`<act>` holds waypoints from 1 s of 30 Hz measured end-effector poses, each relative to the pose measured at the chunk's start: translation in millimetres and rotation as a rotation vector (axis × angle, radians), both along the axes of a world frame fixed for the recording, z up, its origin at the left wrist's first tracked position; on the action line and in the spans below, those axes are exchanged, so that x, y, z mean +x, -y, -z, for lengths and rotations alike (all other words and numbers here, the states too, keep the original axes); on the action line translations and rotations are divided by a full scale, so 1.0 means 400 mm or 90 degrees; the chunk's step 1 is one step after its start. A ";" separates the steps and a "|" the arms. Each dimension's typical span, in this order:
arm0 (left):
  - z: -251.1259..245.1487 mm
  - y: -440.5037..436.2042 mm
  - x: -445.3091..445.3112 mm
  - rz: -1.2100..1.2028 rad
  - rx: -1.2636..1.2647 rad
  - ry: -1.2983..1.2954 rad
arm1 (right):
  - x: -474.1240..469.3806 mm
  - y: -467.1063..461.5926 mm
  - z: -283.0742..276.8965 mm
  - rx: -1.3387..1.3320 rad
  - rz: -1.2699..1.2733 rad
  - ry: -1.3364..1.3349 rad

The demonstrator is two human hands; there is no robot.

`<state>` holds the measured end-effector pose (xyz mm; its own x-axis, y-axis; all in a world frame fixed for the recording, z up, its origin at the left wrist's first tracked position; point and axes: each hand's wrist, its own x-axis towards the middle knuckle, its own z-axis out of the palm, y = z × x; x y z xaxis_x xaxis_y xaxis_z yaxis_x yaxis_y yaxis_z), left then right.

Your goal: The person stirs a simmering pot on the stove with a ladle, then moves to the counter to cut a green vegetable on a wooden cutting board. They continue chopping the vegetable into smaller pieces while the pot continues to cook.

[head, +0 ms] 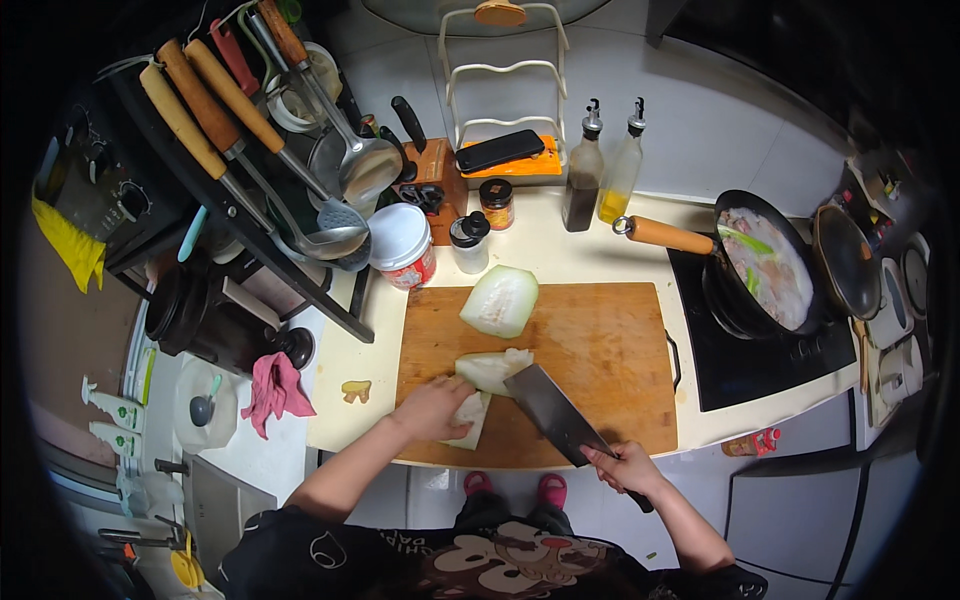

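Observation:
My right hand (621, 466) grips the handle of a cleaver (556, 412) whose broad blade slants up and left over the wooden cutting board (600, 345). The blade's far end meets a pale piece of winter melon (491, 369). My left hand (439, 409) rests on the near left of the board, its fingers on another melon piece (471, 420) and against the first; its exact hold is partly hidden. Farther back on the board lies a larger chunk of melon (501, 301), green rind showing at its edge.
Right of the board, a wok (772, 262) of simmering food stands on a black cooktop (780, 375). Behind are two oil bottles (583, 180), a jar (496, 204), a shaker (470, 244) and a white-lidded tub (403, 244). Ladles (371, 169) hang at upper left. Ginger (356, 391) lies left.

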<state>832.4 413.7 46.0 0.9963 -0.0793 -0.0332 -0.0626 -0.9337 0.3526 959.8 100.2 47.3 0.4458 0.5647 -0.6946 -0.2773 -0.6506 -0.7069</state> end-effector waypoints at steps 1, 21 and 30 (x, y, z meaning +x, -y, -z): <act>0.004 0.006 0.006 -0.009 0.025 -0.034 | -0.003 -0.002 -0.001 0.005 0.006 -0.004; 0.081 -0.098 -0.077 -0.198 -0.544 0.042 | -0.064 -0.088 0.001 0.123 0.053 -0.144; -0.009 -0.011 -0.024 -0.060 0.091 -0.098 | -0.075 -0.100 0.015 0.095 0.059 -0.169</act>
